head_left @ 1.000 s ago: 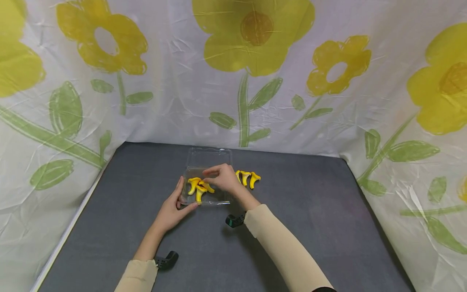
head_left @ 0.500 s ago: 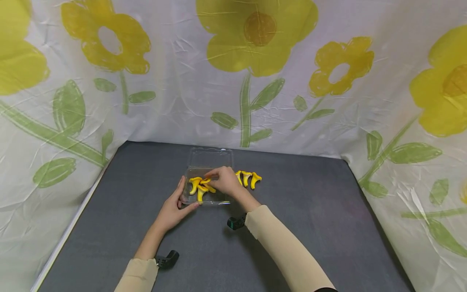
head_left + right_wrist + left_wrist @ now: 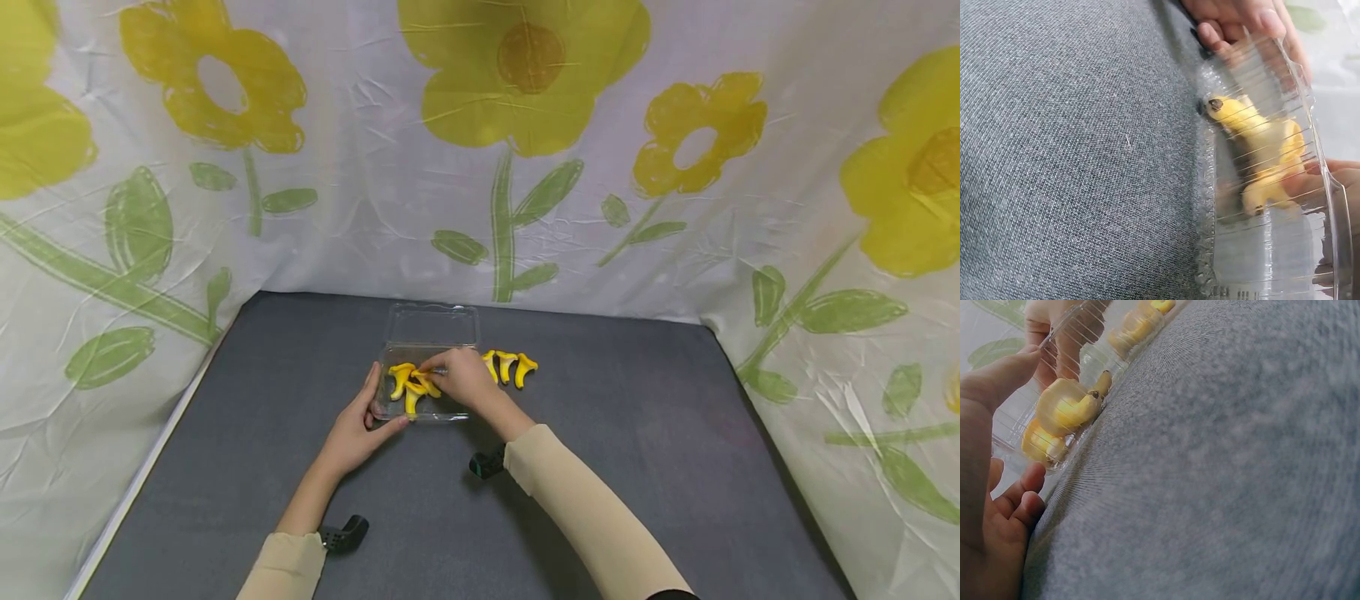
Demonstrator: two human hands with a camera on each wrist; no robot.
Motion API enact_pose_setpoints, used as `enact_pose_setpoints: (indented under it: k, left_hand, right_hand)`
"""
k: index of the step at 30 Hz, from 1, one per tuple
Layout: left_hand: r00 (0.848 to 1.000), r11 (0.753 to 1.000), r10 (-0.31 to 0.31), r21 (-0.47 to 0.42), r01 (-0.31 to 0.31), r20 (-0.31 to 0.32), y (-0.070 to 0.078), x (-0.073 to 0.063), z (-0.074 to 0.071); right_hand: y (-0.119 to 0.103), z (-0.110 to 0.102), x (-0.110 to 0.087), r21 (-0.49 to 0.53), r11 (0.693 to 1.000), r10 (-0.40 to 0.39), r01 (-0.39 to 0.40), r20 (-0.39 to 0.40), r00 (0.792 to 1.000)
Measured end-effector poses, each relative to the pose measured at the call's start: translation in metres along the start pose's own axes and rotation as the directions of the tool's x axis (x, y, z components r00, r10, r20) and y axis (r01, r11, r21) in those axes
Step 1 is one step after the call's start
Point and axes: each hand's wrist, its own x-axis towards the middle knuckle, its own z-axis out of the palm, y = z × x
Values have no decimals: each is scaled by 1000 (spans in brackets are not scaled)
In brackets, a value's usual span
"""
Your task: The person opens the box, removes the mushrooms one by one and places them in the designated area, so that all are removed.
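A clear plastic clamshell container (image 3: 454,408) stands on the table with its lid (image 3: 432,323) folded back, away from me. Several yellow chanterelle mushrooms (image 3: 400,381) lie in its left half. My left hand (image 3: 355,431) holds the near left corner, thumb on the front rim and fingers along the left side. My right hand (image 3: 467,382) reaches over the container, its fingertips pinching a chanterelle (image 3: 429,386) low among the others. In the right wrist view, the container's ribbed wall (image 3: 1254,156) stands in front of the mushrooms and partly blurs those fingertips.
Just right of the container, 3 more chanterelles (image 3: 506,365) lie in a row on the dark grey table (image 3: 637,467). A white curtain (image 3: 360,208) printed with yellow flowers hangs around the back and sides.
My right hand has lowered slightly into the container, bringing its fingertips down onto the chanterelles. My left hand keeps its hold on the corner.
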Motion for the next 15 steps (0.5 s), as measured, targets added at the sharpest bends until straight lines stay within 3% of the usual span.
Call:
enact_pose_setpoints:
  k: [15]
  left_hand:
    - [1000,1000,2,1,-2,-8,-1,0,1]
  right_hand:
    - [-2,1,-2,-12,1000,-11,11,-22,1000]
